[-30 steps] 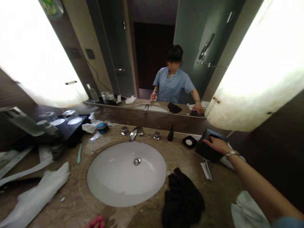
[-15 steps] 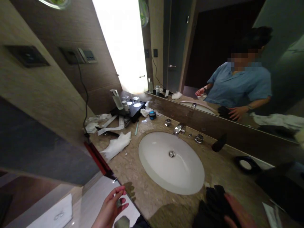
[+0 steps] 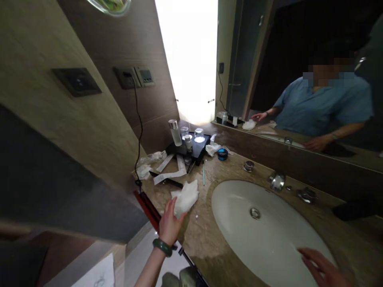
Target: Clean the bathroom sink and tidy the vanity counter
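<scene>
My left hand, with a green bangle on the wrist, reaches over the counter's left edge and closes on the near end of a crumpled white tissue lying on the brown stone counter. My right hand rests at the near right rim of the white oval sink, fingers spread and holding nothing. The mirror shows a person in a blue top with both arms reaching down.
Behind the tissue lie paper strips, more crumpled tissues, a black tray with bottles and glasses, a toothbrush and a small blue-lidded jar. Chrome taps stand behind the sink. A black cable hangs from a wall socket.
The view has swung left. My left hand rose from below the counter onto the white tissue and gripped it. My right hand left the black cloth and now rests by the sink rim.
</scene>
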`<state>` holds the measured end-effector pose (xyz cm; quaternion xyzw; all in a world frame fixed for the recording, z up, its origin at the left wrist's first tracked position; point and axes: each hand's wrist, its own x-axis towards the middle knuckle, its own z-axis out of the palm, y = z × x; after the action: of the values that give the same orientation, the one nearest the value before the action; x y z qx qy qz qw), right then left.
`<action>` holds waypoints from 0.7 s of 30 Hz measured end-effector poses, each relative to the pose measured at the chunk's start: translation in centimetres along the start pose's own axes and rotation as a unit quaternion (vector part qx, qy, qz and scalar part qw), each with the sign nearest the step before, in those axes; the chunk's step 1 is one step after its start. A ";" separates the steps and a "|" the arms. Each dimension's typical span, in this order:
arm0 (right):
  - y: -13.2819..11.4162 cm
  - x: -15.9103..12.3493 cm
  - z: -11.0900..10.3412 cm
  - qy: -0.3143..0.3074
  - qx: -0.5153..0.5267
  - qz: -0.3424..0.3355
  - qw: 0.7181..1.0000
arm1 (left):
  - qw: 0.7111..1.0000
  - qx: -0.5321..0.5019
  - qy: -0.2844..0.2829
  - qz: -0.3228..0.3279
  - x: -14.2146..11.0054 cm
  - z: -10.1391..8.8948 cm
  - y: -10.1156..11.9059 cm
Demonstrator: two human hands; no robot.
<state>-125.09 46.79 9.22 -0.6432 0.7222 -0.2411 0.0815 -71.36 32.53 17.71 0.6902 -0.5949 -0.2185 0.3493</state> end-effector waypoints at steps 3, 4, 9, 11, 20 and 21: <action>-5.1 5.8 3.5 -0.135 -0.076 0.090 0.984 | 0.988 0.100 -0.105 0.043 3.0 1.8 -1.0; -6.3 7.6 4.9 -0.163 -0.115 0.131 0.971 | 0.981 0.130 -0.135 0.054 3.7 2.3 -1.3; -7.4 12.1 10.8 -0.181 -0.172 0.237 0.939 | 0.964 0.157 -0.203 0.073 6.9 3.1 -2.8; -7.2 11.8 12.2 -0.195 -0.177 0.247 0.932 | 0.975 0.050 -0.213 0.048 8.2 2.8 -3.2; -9.2 10.6 13.6 -0.265 -0.068 0.170 0.947 | 0.870 -0.371 -0.194 -0.260 8.3 -0.4 -1.0; -11.1 10.6 13.0 -0.252 -0.019 0.154 0.955 | 0.840 -0.419 -0.192 -0.287 7.8 -0.7 -0.5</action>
<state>-111.32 32.77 4.96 -0.5657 0.7726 -0.0421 0.2852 -68.97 25.09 18.69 0.5616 -0.2771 -0.6658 0.4055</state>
